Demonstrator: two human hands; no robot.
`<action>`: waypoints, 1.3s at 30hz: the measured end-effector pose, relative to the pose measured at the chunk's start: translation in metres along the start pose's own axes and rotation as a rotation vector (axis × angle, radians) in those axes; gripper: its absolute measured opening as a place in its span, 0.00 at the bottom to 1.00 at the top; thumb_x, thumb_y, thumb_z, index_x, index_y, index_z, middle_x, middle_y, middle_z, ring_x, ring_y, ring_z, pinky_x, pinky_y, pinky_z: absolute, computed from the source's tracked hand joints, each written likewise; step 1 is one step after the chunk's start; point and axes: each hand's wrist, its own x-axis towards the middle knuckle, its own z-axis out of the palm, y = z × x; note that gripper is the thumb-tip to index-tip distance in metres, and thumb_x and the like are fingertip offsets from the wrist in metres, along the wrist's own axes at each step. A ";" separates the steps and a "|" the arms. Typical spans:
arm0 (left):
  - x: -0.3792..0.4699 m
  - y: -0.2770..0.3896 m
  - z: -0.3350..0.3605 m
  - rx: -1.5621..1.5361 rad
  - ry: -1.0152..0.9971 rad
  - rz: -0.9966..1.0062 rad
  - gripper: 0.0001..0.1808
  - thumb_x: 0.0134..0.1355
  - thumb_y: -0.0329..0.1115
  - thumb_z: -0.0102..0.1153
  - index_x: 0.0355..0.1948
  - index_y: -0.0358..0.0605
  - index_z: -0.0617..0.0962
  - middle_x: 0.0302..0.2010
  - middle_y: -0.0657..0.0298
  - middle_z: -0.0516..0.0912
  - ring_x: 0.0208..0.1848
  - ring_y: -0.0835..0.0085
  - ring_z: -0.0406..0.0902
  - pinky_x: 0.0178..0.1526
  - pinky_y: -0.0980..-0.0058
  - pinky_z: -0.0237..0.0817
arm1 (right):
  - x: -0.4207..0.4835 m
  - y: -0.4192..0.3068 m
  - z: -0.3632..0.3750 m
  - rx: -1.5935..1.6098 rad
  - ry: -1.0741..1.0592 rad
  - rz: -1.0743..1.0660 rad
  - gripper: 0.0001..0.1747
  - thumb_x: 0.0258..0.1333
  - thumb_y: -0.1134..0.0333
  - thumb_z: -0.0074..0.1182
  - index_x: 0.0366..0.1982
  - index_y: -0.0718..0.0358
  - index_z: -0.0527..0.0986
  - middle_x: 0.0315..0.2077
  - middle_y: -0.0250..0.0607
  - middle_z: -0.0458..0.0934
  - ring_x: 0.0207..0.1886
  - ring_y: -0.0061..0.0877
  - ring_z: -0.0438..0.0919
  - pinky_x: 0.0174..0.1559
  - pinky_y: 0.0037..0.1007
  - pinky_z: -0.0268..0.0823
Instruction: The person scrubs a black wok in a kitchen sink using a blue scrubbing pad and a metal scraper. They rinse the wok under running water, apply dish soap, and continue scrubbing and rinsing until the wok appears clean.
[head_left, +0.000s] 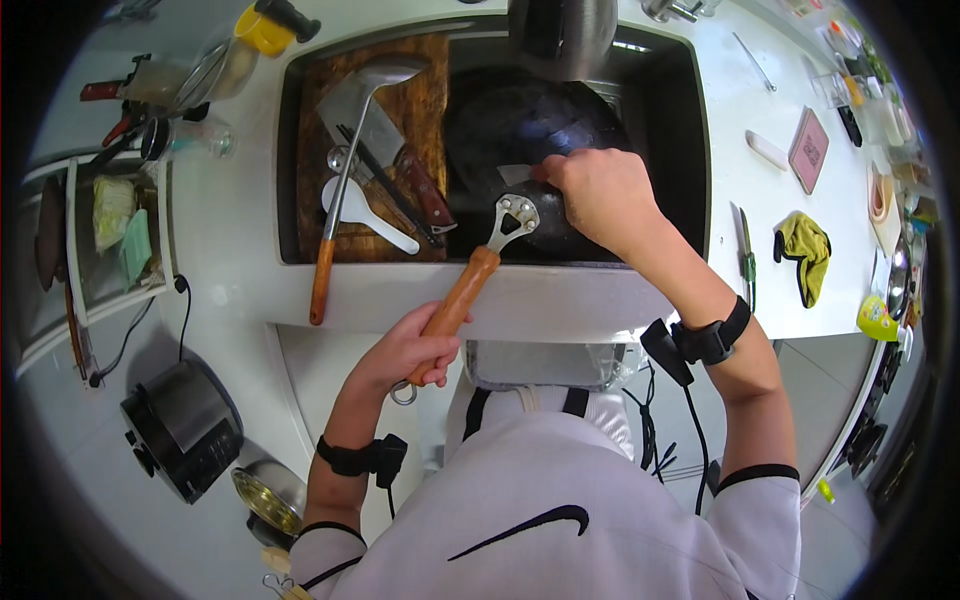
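My left hand (424, 346) grips the wooden handle (459, 296) of a metal-ended kitchen utensil, whose riveted fork-shaped end points up over the sink's front edge. Its fingers close around the lower handle, above a hanging ring. Over the sink, my right hand (600, 191) pinches a small flat scraper-like piece (516, 175) between its fingers. A dark round wok (540, 112) lies in the black sink beneath that hand. To the left, a wooden cutting board (435, 90) in the sink bears a cleaver (367, 124), a white spoon (358, 208), dark chopsticks and a long-handled ladle (341, 187).
A steel cylindrical vessel or fixture (562, 34) overhangs the sink's back. On the right counter lie a green-handled knife (748, 259), a yellow-green cloth (806, 255) and a pink card-like object (809, 151). A glass jar (202, 139) stands left; a rice cooker (184, 427) sits lower left.
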 end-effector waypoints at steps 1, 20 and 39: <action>0.000 0.001 0.000 -0.003 -0.003 -0.001 0.21 0.62 0.29 0.50 0.56 0.38 0.65 0.19 0.67 0.68 0.12 0.83 0.64 0.23 0.77 0.67 | -0.001 0.002 0.001 0.011 0.015 -0.006 0.09 0.46 0.70 0.55 0.33 0.55 0.79 0.27 0.41 0.82 0.31 0.37 0.83 0.32 0.36 0.74; -0.001 0.002 0.001 -0.017 0.023 -0.026 0.22 0.62 0.29 0.51 0.56 0.37 0.65 0.20 0.67 0.68 0.13 0.83 0.64 0.23 0.77 0.68 | -0.036 0.002 0.033 0.013 0.298 -0.135 0.24 0.46 0.72 0.54 0.49 0.48 0.79 0.27 0.30 0.70 0.33 0.25 0.71 0.36 0.27 0.66; 0.000 0.001 0.000 -0.016 0.016 -0.032 0.22 0.62 0.29 0.50 0.57 0.38 0.65 0.20 0.67 0.68 0.13 0.83 0.64 0.23 0.77 0.68 | -0.033 0.008 0.036 -0.031 0.342 -0.184 0.21 0.49 0.69 0.53 0.47 0.46 0.80 0.25 0.27 0.69 0.32 0.23 0.69 0.37 0.26 0.64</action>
